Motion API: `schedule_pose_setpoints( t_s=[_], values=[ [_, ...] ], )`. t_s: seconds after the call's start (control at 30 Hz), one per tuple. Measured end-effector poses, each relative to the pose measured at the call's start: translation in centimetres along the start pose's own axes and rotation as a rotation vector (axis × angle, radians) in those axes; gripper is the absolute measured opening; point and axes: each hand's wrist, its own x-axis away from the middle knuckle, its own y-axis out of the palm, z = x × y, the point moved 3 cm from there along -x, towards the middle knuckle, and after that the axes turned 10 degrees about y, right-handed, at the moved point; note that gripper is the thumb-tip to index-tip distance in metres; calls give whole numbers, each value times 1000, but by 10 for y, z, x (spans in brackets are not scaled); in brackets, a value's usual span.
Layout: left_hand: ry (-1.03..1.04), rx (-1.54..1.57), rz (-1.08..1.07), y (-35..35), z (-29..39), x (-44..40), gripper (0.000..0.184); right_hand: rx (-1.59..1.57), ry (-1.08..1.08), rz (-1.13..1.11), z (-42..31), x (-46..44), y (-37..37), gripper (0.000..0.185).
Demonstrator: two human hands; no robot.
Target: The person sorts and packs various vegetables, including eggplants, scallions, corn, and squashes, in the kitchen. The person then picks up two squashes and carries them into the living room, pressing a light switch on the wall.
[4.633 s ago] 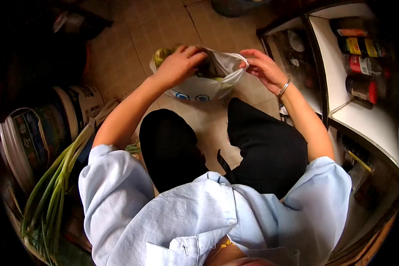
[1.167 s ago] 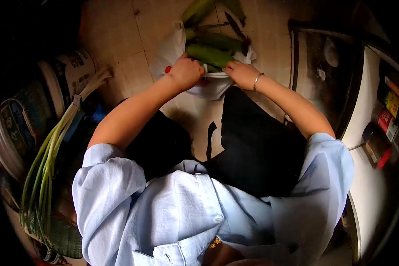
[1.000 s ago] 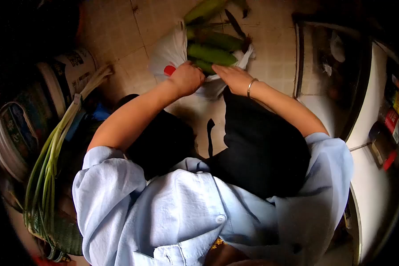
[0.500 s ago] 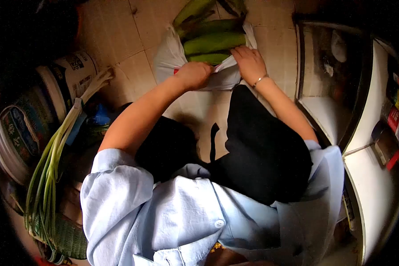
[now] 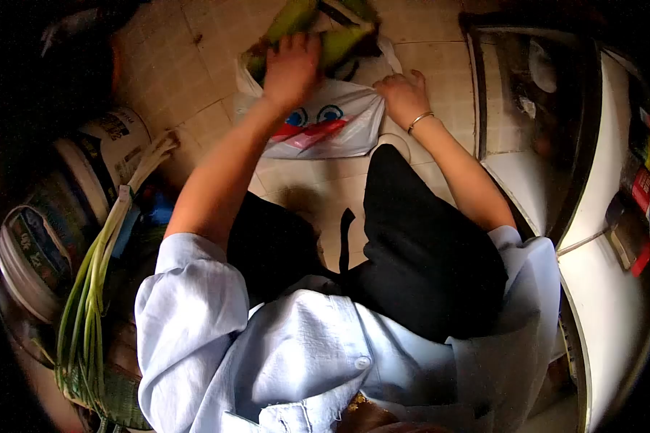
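A white plastic bag (image 5: 361, 108) printed with a blue-eyed, red-mouthed face lies on the floor in front of me. Green ears of corn (image 5: 343, 47) in their husks fill its mouth and stick out at the far side. My left hand (image 5: 294, 72) is over the bag's opening, its fingers bent over an ear of corn; the fingertips are partly hidden and slightly blurred. At the bag's right corner, my right hand (image 5: 404, 95), with a bracelet at the wrist, pinches the rim and pulls it taut.
To my left lie a bunch of scallions (image 5: 94, 289) and stacked buckets (image 5: 32, 252). A dark-framed glass panel (image 5: 534, 108) and white cabinet fronts (image 5: 603, 303) stand on the right. My knees in black trousers (image 5: 433, 252) flank the tiled floor (image 5: 209, 137).
My left hand has left the near rim and moved up over the corn. The bag's printed front has come into sight, and the ears have shifted. My right hand still holds the rim.
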Motion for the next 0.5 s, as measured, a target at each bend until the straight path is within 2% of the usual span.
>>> schedule_pose_setpoints(
  t_s=[0.03,0.13,0.23,0.3,0.33,0.43,0.47,0.5],
  values=[
    [-65,17,-10,0,-13,-8,55,7,-75,25,-8,2,0,22],
    [120,29,367,-2,-28,-32,47,17,-322,2,-28,13,-12,18],
    [485,284,9,1,29,1,33,-86,-514,-100,-32,20,-24,18],
    [678,101,-244,16,50,46,22,-204,-591,-122,-23,16,-17,19],
    [606,136,-306,7,57,62,19,-159,-569,-258,-22,12,-15,24],
    [495,223,-545,4,56,77,18,-279,-296,-443,-34,-3,-12,29],
    [441,247,-621,4,56,78,18,-230,-268,-328,-36,-13,3,30],
    [384,271,-694,2,57,78,19,-177,-249,-423,-43,-18,1,30]
  ],
)
